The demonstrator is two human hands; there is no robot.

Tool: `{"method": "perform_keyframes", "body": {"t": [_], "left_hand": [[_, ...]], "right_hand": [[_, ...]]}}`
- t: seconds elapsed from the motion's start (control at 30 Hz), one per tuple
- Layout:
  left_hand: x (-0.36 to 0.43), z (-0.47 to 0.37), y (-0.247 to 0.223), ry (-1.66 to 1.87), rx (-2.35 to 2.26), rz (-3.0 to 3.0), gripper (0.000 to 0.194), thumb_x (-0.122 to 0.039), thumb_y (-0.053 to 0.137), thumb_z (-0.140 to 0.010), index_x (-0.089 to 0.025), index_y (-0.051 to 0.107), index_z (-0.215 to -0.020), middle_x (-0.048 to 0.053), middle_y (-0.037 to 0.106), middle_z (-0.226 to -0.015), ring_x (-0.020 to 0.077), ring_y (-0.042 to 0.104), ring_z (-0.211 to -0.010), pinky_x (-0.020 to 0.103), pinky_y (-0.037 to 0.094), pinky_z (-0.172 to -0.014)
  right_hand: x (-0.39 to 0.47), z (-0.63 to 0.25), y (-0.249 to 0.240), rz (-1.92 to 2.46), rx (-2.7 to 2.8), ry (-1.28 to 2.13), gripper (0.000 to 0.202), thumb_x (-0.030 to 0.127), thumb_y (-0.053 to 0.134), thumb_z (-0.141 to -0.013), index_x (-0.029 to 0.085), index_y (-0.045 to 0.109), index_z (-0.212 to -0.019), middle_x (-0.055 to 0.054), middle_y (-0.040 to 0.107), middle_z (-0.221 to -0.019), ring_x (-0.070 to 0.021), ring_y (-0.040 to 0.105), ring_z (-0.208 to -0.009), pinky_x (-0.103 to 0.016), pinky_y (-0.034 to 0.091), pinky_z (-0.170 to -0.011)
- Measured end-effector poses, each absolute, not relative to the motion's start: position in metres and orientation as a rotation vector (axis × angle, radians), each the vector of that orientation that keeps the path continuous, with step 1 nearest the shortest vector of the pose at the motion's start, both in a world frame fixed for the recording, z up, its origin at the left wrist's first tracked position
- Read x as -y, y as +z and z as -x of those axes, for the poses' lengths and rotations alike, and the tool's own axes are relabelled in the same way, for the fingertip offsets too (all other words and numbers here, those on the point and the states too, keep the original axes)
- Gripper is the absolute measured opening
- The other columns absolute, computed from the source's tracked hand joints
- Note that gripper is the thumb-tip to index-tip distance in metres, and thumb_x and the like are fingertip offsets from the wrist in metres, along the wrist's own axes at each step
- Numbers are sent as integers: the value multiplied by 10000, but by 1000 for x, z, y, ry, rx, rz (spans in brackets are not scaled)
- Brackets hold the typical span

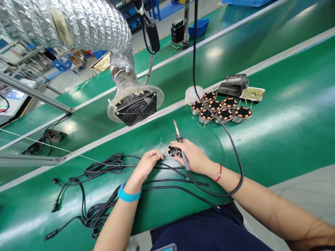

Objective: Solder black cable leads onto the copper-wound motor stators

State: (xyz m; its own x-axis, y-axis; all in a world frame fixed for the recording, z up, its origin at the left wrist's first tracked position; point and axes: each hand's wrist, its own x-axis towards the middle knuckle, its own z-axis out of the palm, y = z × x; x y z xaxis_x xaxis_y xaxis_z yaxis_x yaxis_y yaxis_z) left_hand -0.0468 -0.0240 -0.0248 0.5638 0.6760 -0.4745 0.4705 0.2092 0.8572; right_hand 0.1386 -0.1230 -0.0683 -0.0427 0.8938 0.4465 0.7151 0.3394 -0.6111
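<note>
My right hand [193, 156] holds a soldering iron [179, 137], its tip pointing up and away from me. The same hand's fingers rest on a round motor stator [173, 151] with copper windings, lying on the green bench. Just left of the stator, my left hand [149, 161] is closed, pinching a thin wire [160, 143]. Several similar stators [224, 114] stand grouped at the back right. Black cables [104, 165] with plugs lie coiled beside and below my left hand, and their stripped ends pass under both hands.
A fume duct with a fan grille [138, 108] hangs beyond my hands. The iron's cord [237, 153] loops down on the right. A black holder [232, 85], a sponge tray [252, 94] and a whitish round container [193, 94] stand by the bench rail.
</note>
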Motion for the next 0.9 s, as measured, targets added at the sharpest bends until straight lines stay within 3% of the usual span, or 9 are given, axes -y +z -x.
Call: {"method": "perform_keyframes", "body": {"t": [0.2,0.37,0.47,0.57,0.7,0.8,0.9], "left_hand": [[15,33,-25,245,-898,-1342,295,-419,651,-690,-131,598,-721,-55,412,-552,50,244,-481,221,147,-481],[5,27,-21,434,-1052,-1522,227,-375,601,-741,-151,584,-773,-40,481,-621,78,379,-568,214,293,-561],[0,31,-19,355,-1065,-1656,174,-316,582,-733,-146,599,-703,-12,543,-662,102,454,-647,223,342,-618],[0,35,-20,189,-1041,-1532,208,-339,598,-708,-136,598,-661,-20,505,-599,73,380,-533,210,261,-508],[5,28,-25,228,-947,-1194,330,-430,697,-641,-134,570,-713,-59,413,-558,26,226,-432,208,97,-436],[10,20,-28,308,-909,-1101,378,-446,742,-606,-133,555,-708,-68,383,-553,18,218,-434,203,92,-430],[17,25,-27,355,-971,-1173,418,-508,700,-670,-126,587,-798,-46,450,-617,20,238,-445,202,122,-430]], "right_hand": [[121,-139,-68,1372,1818,306,374,226,588,-879,194,469,-1233,-123,614,-1194,-258,564,-1001,-458,516,-856],[121,-142,-68,1358,1837,306,375,246,593,-891,184,456,-1234,-121,625,-1172,-260,564,-976,-461,510,-852],[121,-144,-69,1347,1842,306,372,252,585,-898,182,451,-1238,-120,624,-1178,-261,560,-981,-461,507,-854],[121,-144,-69,1347,1837,312,376,270,572,-904,188,452,-1251,-119,629,-1164,-259,559,-973,-458,506,-845],[121,-145,-67,1352,1851,313,393,262,578,-895,179,463,-1261,-122,634,-1132,-254,561,-946,-443,501,-833],[122,-144,-65,1380,1881,331,392,270,581,-892,178,480,-1259,-125,634,-1113,-259,561,-954,-445,496,-832],[123,-144,-66,1408,1871,346,406,272,596,-887,181,479,-1265,-123,634,-1104,-259,567,-960,-445,490,-835]]}}
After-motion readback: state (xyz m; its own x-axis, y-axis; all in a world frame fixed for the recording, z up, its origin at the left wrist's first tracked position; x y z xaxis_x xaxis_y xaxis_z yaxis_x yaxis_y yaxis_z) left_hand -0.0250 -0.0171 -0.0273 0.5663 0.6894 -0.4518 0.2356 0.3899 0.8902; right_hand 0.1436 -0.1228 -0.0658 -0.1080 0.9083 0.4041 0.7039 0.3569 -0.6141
